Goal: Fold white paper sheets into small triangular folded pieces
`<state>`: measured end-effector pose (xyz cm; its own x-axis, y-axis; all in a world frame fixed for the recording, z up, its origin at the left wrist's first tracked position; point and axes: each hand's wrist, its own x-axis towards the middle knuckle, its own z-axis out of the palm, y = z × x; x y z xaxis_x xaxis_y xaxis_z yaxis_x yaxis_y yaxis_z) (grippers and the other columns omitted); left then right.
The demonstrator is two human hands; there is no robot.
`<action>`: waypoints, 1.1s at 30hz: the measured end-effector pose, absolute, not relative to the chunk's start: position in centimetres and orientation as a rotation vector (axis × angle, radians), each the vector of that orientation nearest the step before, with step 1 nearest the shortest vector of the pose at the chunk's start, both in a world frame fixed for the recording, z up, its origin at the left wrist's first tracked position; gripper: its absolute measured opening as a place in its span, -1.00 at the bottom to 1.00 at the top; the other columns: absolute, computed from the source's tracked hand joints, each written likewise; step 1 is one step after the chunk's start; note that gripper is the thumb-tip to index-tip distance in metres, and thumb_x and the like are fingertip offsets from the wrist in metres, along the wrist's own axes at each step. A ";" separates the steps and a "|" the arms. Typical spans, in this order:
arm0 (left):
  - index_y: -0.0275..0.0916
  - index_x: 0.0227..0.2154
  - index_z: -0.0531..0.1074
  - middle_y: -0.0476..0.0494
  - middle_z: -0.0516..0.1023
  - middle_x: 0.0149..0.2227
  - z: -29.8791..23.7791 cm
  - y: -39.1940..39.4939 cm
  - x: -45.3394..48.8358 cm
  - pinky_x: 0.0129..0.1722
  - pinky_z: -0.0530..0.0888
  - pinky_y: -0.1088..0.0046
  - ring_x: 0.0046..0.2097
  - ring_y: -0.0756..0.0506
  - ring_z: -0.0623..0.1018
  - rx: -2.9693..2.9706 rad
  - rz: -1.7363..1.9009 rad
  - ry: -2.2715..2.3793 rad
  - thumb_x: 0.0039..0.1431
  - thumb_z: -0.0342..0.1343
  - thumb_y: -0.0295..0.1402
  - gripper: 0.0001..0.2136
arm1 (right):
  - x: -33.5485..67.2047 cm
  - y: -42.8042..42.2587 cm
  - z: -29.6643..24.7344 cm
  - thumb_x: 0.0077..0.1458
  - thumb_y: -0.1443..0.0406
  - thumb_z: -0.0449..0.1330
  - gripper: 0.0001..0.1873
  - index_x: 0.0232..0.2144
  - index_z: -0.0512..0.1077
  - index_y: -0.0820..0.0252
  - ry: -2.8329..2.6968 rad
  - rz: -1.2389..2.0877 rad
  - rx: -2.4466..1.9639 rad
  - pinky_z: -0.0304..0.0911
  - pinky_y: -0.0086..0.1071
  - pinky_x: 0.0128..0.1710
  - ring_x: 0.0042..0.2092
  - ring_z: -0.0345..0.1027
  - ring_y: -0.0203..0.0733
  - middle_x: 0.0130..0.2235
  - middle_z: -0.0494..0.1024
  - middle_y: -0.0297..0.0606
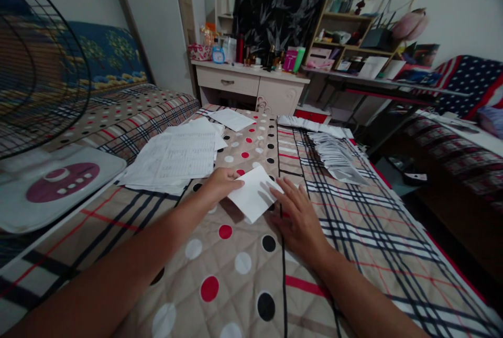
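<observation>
A folded white paper (254, 194) lies on the dotted and plaid bedcover (236, 264) in front of me. My left hand (223, 182) pinches its left edge between thumb and fingers. My right hand (296, 212) lies flat on the cover with fingers spread, its fingertips touching the paper's right side. A loose stack of printed sheets (176, 157) sits just to the left of my left hand. A fanned row of folded papers (336, 154) runs along the cover's right side.
A fan base with buttons (51, 183) and its wire guard (35, 65) stand at the left. A single sheet (231, 118) lies farther back. A cluttered dresser (251, 81) and shelves (346, 39) stand beyond the bed. A floor gap runs along the right.
</observation>
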<state>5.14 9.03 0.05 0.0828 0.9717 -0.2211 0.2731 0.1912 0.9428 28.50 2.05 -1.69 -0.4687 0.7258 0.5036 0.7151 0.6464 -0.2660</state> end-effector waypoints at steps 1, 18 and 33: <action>-0.35 -0.32 0.46 -0.10 0.55 -0.51 0.1 8.5 5.2 -0.49 0.34 0.51 -0.46 -0.07 0.52 1.182 0.863 1.365 -0.11 0.25 -0.35 -0.75 | 28.2 2.0 -1.6 0.14 0.43 0.10 -0.39 0.23 0.16 0.12 -2.292 0.028 -1.077 -0.11 0.14 0.29 0.36 -0.11 0.02 0.32 0.14 -0.07; -0.08 -0.06 0.52 -0.14 0.28 0.22 -0.2 4.1 1.9 0.06 0.40 0.22 0.14 -0.17 0.39 2.054 0.789 1.157 -0.05 0.04 -0.64 -0.50 | 28.5 2.5 -2.0 -0.31 0.63 -0.07 -0.27 -0.12 0.55 0.14 -2.029 0.699 -1.023 0.23 -0.11 0.18 0.12 0.37 -0.13 0.02 0.56 -0.21; 0.00 -0.17 0.57 -0.05 0.58 -0.02 -1.0 5.3 3.3 0.11 0.30 0.20 0.07 -0.16 0.47 2.405 0.642 0.968 0.10 0.17 -0.42 -0.75 | 29.0 2.5 -1.3 -0.05 0.57 0.04 -0.43 -0.05 0.52 0.04 -2.252 0.606 -1.088 0.23 -0.07 0.15 0.11 0.39 -0.08 0.04 0.54 -0.24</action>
<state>3.34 5.33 -1.05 0.6422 0.7264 0.2448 0.5082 -0.6426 0.5735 28.97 2.48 -1.31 -0.5132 0.8087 0.2873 0.5550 0.5681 -0.6077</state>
